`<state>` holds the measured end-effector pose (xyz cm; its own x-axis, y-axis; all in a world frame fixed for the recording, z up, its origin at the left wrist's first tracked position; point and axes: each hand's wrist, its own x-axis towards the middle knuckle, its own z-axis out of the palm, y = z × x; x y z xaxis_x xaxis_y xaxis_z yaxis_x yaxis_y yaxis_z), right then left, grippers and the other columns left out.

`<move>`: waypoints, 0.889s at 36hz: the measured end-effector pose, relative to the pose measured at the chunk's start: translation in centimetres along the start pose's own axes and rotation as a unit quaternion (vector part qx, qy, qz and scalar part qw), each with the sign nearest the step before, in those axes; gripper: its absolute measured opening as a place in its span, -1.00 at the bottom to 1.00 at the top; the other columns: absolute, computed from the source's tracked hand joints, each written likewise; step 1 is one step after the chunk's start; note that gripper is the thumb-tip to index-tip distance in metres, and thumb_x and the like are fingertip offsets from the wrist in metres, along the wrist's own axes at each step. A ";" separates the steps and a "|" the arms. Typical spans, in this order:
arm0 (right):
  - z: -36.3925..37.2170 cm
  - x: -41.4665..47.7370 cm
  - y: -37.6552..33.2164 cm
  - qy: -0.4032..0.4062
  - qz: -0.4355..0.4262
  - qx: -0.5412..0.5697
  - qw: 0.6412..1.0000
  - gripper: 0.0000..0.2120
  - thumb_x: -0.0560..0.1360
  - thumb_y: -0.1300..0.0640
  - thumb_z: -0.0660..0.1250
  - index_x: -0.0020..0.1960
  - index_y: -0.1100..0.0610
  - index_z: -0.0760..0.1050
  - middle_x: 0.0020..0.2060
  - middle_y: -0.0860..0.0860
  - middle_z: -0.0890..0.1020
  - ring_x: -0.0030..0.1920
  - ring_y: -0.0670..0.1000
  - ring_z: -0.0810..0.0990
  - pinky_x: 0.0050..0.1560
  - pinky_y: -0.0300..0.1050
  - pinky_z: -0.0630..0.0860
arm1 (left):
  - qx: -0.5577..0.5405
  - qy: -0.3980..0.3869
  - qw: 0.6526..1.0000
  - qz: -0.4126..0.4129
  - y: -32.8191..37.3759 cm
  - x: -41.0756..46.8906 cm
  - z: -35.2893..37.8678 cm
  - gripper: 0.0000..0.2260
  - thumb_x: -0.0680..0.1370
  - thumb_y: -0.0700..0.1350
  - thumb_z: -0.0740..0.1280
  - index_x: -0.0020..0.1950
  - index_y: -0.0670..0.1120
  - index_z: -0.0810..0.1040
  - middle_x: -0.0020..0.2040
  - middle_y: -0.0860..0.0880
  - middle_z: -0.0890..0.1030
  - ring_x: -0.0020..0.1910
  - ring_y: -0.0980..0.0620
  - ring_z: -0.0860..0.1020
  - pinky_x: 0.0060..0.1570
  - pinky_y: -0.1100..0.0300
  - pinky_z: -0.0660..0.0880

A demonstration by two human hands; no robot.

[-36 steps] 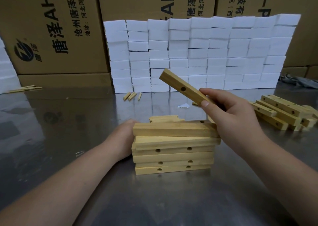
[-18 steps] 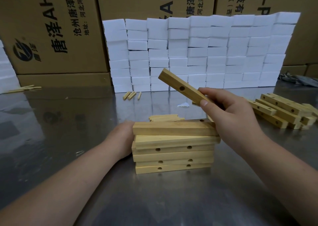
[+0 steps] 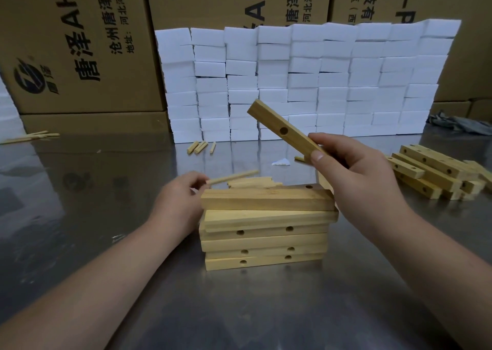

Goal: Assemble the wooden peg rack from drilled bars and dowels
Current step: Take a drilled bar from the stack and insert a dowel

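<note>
A stack (image 3: 266, 232) of drilled bars is seen on the bench (image 3: 106, 243), near its front edge and between the two forearms. The left hand (image 3: 181, 203) is held just beside the stack's left end. A dowel (image 3: 234, 177) is pinched in its curled fingers and pointed right, over the back of the stack. Above the stack's right end, a bar (image 3: 282, 130) is gripped at its lower end by the right hand (image 3: 356, 173), with the thumb laid on the near face. The bar is tilted, its free end is raised toward the far left, and one hole is shown. Bar and dowel are kept apart. A pile (image 3: 431, 168) of bars is seen by the right edge. Loose dowels (image 3: 201, 147) are scattered farther back, before a wall of white blocks (image 3: 306, 83) and cartons (image 3: 80, 43).
</note>
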<state>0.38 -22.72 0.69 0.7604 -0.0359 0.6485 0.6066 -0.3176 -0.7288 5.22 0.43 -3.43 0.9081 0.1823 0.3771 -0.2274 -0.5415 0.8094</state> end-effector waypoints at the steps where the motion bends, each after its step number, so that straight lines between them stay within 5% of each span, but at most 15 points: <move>1: 0.0 0.0 0.0 0.002 0.001 -0.001 1.000 -0.77 0.51 0.09 0.28 -0.03 -0.27 0.48 -0.26 -0.20 0.60 -0.28 -0.26 0.53 -0.37 -0.48 0.40 | 0.001 0.040 0.999 0.019 -0.1 0.1 -0.1 -0.80 0.54 -0.16 0.28 -0.22 0.11 0.50 -0.20 -0.03 0.57 -0.18 -0.03 0.53 -0.15 0.08 0.50; 4: -0.2 0.0 0.0 0.006 0.003 -0.015 1.000 -0.81 0.48 0.04 0.27 -0.01 -0.27 0.47 -0.22 -0.22 0.60 -0.19 -0.25 0.54 -0.32 -0.48 0.43 | -0.063 0.132 0.988 0.048 0.5 0.3 -0.6 -0.80 0.57 -0.13 0.21 -0.21 0.11 0.46 -0.30 0.08 0.53 -0.38 0.14 0.47 -0.38 0.23 0.38; 9: -0.4 0.0 -0.3 0.019 0.014 -0.028 0.999 -0.86 0.47 -0.04 0.22 -0.09 -0.29 0.46 -0.18 -0.09 0.62 -0.12 -0.11 0.53 -0.22 -0.27 0.51 | -0.160 0.210 0.958 0.110 2.2 -0.5 -1.8 -0.82 0.50 -0.09 0.12 -0.24 0.15 0.41 -0.36 0.22 0.55 -0.44 0.18 0.46 -0.37 0.33 0.42; 16: -0.5 0.0 -0.6 0.031 0.021 -0.059 0.998 -0.77 0.57 -0.02 0.09 -0.02 -0.16 0.52 -0.23 -0.28 0.61 -0.21 -0.27 0.52 -0.26 -0.23 0.38 | -0.183 0.186 0.940 0.221 3.8 -2.4 -2.3 -0.88 0.45 -0.03 0.14 -0.21 0.16 0.42 -0.34 0.20 0.55 -0.45 0.18 0.44 -0.37 0.38 0.39; 19: -0.5 -0.1 -0.7 0.033 0.009 -0.085 0.996 -0.73 0.58 -0.03 0.04 -0.02 -0.09 0.53 -0.23 -0.26 0.59 -0.25 -0.16 0.51 -0.27 -0.11 0.45 | -0.188 0.172 0.930 0.265 4.2 -3.1 -2.2 -0.90 0.44 -0.03 0.17 -0.19 0.15 0.44 -0.32 0.20 0.55 -0.44 0.19 0.45 -0.35 0.40 0.39; 25: -0.4 -0.4 -1.2 0.009 -0.039 -0.099 0.994 -0.74 0.61 0.02 0.03 0.01 -0.34 0.39 -0.20 -0.24 0.59 -0.22 -0.15 0.52 -0.19 -0.03 0.52 | -0.155 0.138 0.929 0.307 4.9 -4.3 -1.8 -0.91 0.44 -0.05 0.21 -0.17 0.14 0.46 -0.35 0.18 0.56 -0.38 0.22 0.49 -0.31 0.43 0.41; 32: -0.1 -0.9 -1.8 -0.033 -0.067 -0.107 0.991 -0.76 0.54 -0.06 0.03 0.03 -0.39 0.35 -0.13 -0.30 0.58 -0.19 -0.12 0.54 -0.19 -0.01 0.55 | -0.134 0.136 0.932 0.307 5.5 -5.3 -1.5 -0.97 0.41 0.00 0.27 -0.20 0.14 0.46 -0.32 0.04 0.57 -0.34 0.09 0.55 -0.28 0.24 0.52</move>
<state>-1.43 -22.24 1.40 0.6936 0.0810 0.7158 0.6460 -0.5094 -0.5685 -1.33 -2.27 -0.34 0.4631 0.1260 0.8773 -0.7884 -0.3937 0.4727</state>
